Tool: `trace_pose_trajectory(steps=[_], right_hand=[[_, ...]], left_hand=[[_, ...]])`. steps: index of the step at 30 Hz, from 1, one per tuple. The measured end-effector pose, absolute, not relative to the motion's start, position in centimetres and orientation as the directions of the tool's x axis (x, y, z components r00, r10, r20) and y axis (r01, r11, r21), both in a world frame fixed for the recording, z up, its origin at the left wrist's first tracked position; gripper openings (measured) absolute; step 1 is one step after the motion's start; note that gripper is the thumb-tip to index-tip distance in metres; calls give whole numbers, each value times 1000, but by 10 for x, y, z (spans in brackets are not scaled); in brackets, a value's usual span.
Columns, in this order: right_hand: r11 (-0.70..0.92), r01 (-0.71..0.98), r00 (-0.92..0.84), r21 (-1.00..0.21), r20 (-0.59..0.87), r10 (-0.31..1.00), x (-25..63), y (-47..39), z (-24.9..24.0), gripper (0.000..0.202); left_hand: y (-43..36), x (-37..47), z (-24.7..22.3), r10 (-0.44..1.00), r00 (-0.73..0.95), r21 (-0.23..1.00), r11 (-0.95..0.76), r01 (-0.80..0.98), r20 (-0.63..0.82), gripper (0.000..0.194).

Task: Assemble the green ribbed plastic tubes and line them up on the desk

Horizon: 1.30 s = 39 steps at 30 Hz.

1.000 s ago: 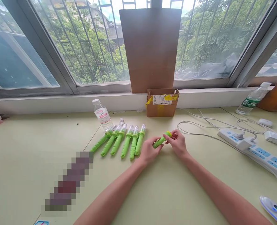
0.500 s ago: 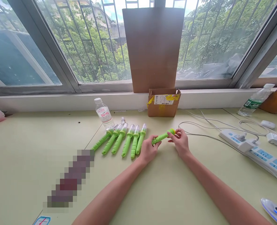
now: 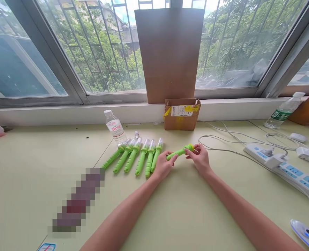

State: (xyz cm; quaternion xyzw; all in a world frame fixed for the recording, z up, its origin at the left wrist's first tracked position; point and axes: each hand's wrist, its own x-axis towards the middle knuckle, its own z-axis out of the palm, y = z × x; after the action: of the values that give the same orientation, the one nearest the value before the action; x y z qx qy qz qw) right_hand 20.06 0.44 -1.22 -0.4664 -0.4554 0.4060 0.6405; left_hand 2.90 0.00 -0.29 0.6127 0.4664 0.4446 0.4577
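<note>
Between my hands, just above the table, is a green plastic stick (image 3: 179,152) with a ridged handle and a yellow rim at its right end. My left hand (image 3: 165,165) is closed around the lower end of the handle. With thumb and fingers, my right hand (image 3: 199,159) grips the wider, yellow-rimmed end; no clear tip shows there. Left of my left hand lies a row of several similar green sticks (image 3: 142,160) with clear, ribbed tips pointing away from me. A small clear piece (image 3: 136,134) stands behind the row.
A water bottle (image 3: 115,127) stands behind the row. Near the sill are an open cardboard box (image 3: 181,122) and a tall cardboard sheet (image 3: 170,55). At right lie a power strip (image 3: 287,170), cables (image 3: 227,139) and another bottle (image 3: 282,109). A pixelated patch (image 3: 77,200) covers the left front.
The view has shifted slightly. The held stick has turned a little, and my right fingers have shifted around its yellow-rimmed end. Both hands keep hold; the row of sticks stays in place.
</note>
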Motion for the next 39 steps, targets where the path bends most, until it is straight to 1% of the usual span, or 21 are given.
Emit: trace_pose_trajectory(steps=[6, 9, 12, 16, 19, 24, 31, 35, 39], right_hand=[[262, -91, 224, -961, 237, 945, 200, 3, -10, 49], [275, -79, 205, -958, 255, 945, 200, 2, -10, 51], [275, -68, 232, -959, 253, 939, 200, 3, -10, 52], [265, -87, 261, -960, 234, 937, 198, 3, -11, 50], [244, -103, 269, -964, 209, 940, 197, 3, -12, 49], [220, -112, 271, -969, 183, 945, 198, 3, -12, 50], [207, -121, 166, -971, 186, 968, 198, 2, -11, 50], [222, -150, 199, -964, 190, 961, 196, 2, -12, 49], [244, -136, 229, -960, 209, 951, 196, 2, -14, 49]], left_hand=[[1, 26, 1, 983, 185, 995, 3, 97, -21, 38], [2, 25, 3, 979, 197, 995, 30, 91, -47, 40], [4, 25, 2, 978, 205, 997, 14, 81, -30, 39], [3, 26, 3, 986, 166, 997, -34, 68, 22, 39], [2, 26, 4, 985, 162, 992, -80, 96, 63, 41], [0, 27, 2, 986, 125, 984, -125, 129, 109, 36], [3, 25, -1, 991, 117, 994, -71, 80, 61, 41], [4, 25, 0, 993, 116, 998, -43, 56, 36, 42], [5, 25, 0, 991, 130, 999, -22, 26, 18, 42]])
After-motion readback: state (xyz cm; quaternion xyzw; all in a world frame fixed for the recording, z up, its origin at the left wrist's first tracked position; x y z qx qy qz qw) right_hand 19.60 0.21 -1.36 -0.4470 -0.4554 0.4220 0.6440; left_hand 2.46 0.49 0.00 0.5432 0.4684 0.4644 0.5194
